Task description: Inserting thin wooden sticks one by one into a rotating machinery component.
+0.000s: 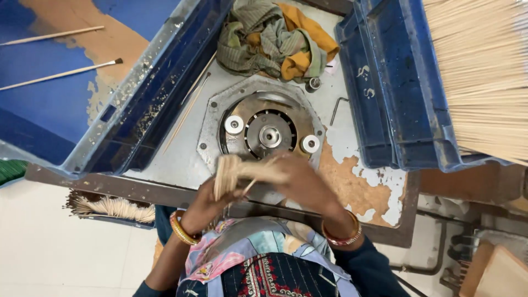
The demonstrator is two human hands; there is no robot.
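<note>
- Worn metal worktable [360,190] is filling the background, its paint flaking.
- Left hand [206,203] and right hand [300,181] are gripping, fingers closed, a bundle of thin sticks [236,171].
- Bundle is hovering over a round metal machine plate [267,132].
- Blue trays [385,82] are flanking the plate.

Gold and red bangles ring the left wrist [183,227] — red and gold ones the right wrist [342,235]. Dark blue sleeves [371,269] flank a patchwork apron [258,250] — pink, pale blue — over embroidered cloth.
</note>
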